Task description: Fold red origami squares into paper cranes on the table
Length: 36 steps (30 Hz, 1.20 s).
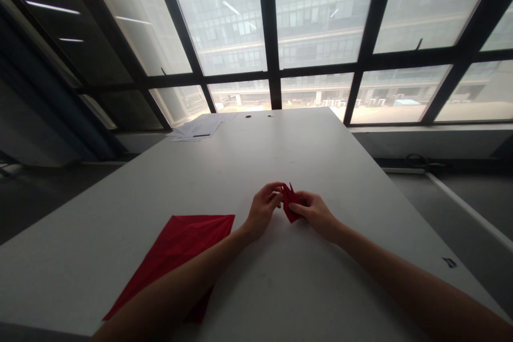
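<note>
A small folded red paper piece (289,204) is held just above the white table (304,144), between both my hands. My left hand (262,208) pinches its left side with the fingertips closed. My right hand (315,211) grips its right and lower side, fingers curled round it. Two pointed tips of the folded piece stick up between the hands. A larger flat sheet of creased red paper (176,248) lies on the table to the left, partly under my left forearm.
White paper sheets (198,129) lie at the table's far left corner. Two small dark round spots (258,116) sit near the far edge. Large windows with dark frames stand behind the table. A small dark mark (449,262) is near the right edge.
</note>
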{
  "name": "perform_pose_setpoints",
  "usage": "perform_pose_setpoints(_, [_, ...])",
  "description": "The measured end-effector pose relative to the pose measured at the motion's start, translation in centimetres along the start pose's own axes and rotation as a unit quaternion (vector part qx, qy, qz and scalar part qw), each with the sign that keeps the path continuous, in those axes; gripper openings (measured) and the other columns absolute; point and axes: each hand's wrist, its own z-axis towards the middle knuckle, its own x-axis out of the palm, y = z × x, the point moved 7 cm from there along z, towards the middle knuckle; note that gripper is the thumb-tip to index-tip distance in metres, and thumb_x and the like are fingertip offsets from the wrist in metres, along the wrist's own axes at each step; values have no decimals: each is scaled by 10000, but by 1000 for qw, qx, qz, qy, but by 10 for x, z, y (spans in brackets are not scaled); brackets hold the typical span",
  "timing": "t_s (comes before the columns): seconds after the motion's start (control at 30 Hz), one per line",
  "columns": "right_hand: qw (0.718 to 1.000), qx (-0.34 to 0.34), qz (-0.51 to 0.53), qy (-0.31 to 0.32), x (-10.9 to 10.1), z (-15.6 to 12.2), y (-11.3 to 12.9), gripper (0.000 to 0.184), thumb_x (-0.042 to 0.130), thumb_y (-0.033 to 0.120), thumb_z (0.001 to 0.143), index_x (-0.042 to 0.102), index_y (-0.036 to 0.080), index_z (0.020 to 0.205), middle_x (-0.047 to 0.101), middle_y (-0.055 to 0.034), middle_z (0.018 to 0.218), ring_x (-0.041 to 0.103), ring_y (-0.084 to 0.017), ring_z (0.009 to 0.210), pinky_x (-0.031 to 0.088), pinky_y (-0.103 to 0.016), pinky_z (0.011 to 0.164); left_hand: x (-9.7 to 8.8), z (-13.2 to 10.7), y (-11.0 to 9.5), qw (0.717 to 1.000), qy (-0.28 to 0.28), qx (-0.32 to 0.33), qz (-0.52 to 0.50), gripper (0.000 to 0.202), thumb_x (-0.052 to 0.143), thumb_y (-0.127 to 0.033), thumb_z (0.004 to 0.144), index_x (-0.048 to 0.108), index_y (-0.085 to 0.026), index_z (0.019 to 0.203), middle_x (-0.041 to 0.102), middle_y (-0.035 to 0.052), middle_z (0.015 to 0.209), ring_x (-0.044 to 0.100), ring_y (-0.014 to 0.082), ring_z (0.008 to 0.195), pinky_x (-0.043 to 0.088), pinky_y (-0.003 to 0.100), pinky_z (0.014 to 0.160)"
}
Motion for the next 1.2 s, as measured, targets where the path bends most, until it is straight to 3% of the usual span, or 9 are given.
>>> perform_pose_setpoints(0.3, [1000, 9, -20, -7, -2, 0, -4, 295, 778, 384, 710, 711, 155, 884, 704, -36, 821, 613, -173, 727, 478, -287, 666, 3, -2, -12, 999, 14, 40, 17, 237, 745, -290, 809, 609, -184, 971, 634, 51, 1002, 593, 144, 821, 492, 259, 709])
perform_pose_setpoints(0.53, [1000, -9, 14, -10, -6, 3, -9, 266, 792, 361, 717, 703, 155, 860, 686, -29, 811, 598, -164, 728, 471, -286, 685, 3, -2, -15, 996, 15, 76, 52, 185, 737, -265, 815, 583, -165, 800, 623, 54, 936, 596, 164, 864, 490, 252, 702])
perform_pose_setpoints(0.83, [997, -3, 75, -13, -8, 4, -12, 323, 816, 364, 716, 712, 154, 938, 699, -55, 870, 622, -187, 787, 490, -324, 743, 7, -6, -18, 992, 29, 81, 93, 178, 712, -317, 845, 641, -155, 862, 662, 74, 929, 619, 176, 841, 515, 278, 719])
perform_pose_setpoints(1.03, [999, -7, 40, -22, -7, 3, -10, 310, 811, 343, 721, 710, 148, 941, 703, -48, 864, 621, -178, 776, 484, -303, 723, 0, -6, -13, 994, -10, 70, 82, 205, 750, -308, 808, 640, -162, 903, 659, 51, 913, 623, 163, 819, 524, 276, 725])
perform_pose_setpoints(1.2, [999, -12, 21, -21, -4, 2, -5, 279, 794, 341, 726, 712, 158, 919, 712, -43, 853, 633, -182, 759, 496, -307, 706, 4, -5, -9, 998, 15, 13, 52, 312, 713, -363, 839, 662, -171, 1079, 677, 67, 980, 634, 174, 847, 525, 281, 738])
